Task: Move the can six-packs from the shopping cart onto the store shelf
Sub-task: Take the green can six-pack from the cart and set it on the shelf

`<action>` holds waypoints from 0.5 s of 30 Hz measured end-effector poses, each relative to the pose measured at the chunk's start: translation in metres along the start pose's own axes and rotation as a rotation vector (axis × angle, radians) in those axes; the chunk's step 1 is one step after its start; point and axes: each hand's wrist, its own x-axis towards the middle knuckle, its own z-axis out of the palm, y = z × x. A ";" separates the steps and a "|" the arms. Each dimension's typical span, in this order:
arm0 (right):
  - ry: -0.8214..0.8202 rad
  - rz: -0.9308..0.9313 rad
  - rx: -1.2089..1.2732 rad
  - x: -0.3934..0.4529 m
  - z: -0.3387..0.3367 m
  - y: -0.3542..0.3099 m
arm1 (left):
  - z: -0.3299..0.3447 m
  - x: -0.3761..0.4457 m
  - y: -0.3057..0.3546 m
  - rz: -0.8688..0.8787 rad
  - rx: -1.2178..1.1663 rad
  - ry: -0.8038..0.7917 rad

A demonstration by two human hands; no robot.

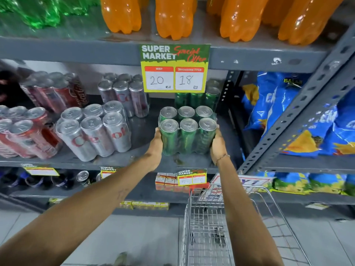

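Green can six-pack (187, 131), brand unreadable: clasped between left hand (156, 140) and right hand (218, 142); above them, price card (174, 68) "SUPER MARKET Special Offer, MRP 20, 18".

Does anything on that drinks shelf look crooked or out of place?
Yes. The silver six-pack and the red six-pack at the left lean over instead of standing upright. The green six-pack, gripped between the left hand and right hand, stands straight.
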 end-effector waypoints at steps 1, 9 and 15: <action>0.016 0.004 0.012 0.000 -0.003 0.001 | 0.002 0.000 0.000 0.005 0.007 -0.004; 0.147 0.039 0.072 -0.008 -0.032 0.012 | 0.017 -0.007 -0.009 0.033 0.036 -0.075; 0.140 0.014 0.074 -0.022 -0.039 0.017 | 0.016 -0.012 -0.019 0.033 0.041 -0.100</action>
